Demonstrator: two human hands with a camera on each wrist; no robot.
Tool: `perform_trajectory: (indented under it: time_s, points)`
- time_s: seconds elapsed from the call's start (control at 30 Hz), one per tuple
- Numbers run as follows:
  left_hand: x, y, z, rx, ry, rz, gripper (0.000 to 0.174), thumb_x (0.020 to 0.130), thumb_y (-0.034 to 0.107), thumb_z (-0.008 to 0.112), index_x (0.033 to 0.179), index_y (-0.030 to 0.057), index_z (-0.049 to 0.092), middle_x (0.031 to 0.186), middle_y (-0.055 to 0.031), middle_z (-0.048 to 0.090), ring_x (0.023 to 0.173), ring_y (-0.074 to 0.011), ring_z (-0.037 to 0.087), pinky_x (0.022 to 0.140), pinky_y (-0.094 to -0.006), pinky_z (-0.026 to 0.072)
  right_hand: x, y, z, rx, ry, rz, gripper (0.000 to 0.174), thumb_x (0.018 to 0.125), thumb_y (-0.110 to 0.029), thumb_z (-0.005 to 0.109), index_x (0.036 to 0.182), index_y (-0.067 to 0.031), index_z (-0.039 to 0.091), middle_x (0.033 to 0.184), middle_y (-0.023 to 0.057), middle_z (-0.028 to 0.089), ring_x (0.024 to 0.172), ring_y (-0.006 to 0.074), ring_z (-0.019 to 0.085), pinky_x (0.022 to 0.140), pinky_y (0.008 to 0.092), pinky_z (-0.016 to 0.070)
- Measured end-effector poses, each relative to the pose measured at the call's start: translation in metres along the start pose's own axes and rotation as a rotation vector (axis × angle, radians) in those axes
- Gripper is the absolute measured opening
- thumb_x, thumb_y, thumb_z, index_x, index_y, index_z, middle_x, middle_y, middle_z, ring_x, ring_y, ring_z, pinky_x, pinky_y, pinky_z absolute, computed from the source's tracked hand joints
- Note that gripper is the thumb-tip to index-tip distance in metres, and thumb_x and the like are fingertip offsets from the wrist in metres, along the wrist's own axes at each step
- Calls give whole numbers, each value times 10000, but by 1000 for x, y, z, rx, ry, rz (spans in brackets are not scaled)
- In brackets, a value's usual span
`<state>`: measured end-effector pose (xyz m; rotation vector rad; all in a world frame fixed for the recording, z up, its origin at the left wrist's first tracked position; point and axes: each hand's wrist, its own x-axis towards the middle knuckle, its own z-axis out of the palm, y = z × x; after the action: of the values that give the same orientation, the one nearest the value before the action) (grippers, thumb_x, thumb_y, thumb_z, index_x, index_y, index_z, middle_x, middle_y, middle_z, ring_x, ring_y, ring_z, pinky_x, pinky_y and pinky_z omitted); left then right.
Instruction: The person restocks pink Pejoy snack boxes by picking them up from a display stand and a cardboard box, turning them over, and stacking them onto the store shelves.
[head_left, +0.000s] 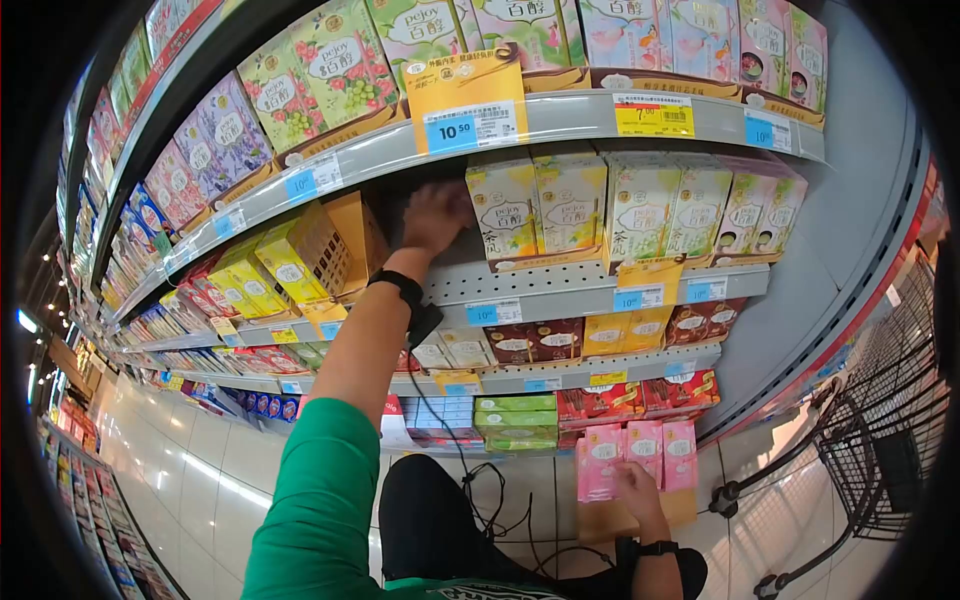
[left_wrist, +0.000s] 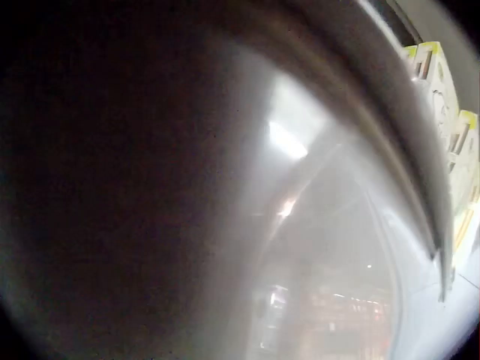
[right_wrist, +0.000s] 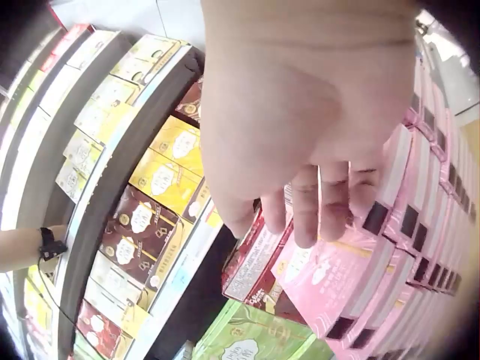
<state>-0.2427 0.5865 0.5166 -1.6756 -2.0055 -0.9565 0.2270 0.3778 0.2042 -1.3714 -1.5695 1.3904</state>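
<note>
My left hand (head_left: 435, 218) reaches into a dark gap on the middle shelf, beside a row of yellow-and-white Pejoy biscuit boxes (head_left: 505, 215). Its fingers are blurred in shadow, near the side of the leftmost box. Dark shapes and a glossy grey surface fill most of the left wrist view, where this hand does not show. Down at floor level, my right hand (head_left: 640, 495) rests at the pink Pejoy boxes (head_left: 600, 460) standing in a brown carton (head_left: 665, 508). In the right wrist view its fingers (right_wrist: 306, 206) lie loosely over the pink packs (right_wrist: 330, 281).
Left of the gap stand an opened cardboard display box (head_left: 355, 235) and yellow boxes (head_left: 300, 265). The upper shelf edge (head_left: 570, 115) overhangs the left hand. A black wire cart (head_left: 885, 430) is at the right. Black cables (head_left: 490, 510) hang near the knee.
</note>
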Motion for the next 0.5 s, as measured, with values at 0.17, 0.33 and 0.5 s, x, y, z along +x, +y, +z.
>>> perform_trajectory:
  time_s: [0.17, 0.33, 0.5]
  points:
    - [14, -50, 50, 203, -175, 309, 634, 841, 520, 575, 1342, 141, 497, 1264, -221, 564, 1164, -458, 522, 989, -530, 421, 4, -12, -1, -115, -65, -77, 266, 872, -175, 656, 1077, -10, 617, 789, 73, 619, 714, 145, 579, 668, 280, 482]
    - [11, 3, 17, 389, -350, 135, 587, 842, 524, 582, 1280, 136, 537, 1236, -219, 581, 1157, -409, 548, 969, -489, 451, 13, 2, 9, -133, -86, -35, 282, 853, -180, 657, 1085, -24, 620, 808, 79, 628, 722, 161, 588, 677, 293, 491]
    - [35, -9, -5, 335, -346, 388, 464, 832, 462, 600, 1128, 105, 633, 1174, -170, 628, 1087, -339, 607, 907, -462, 490, 17, 5, 9, -95, -71, -5, 298, 851, -207, 659, 1084, -24, 626, 835, 81, 644, 735, 175, 603, 684, 300, 497]
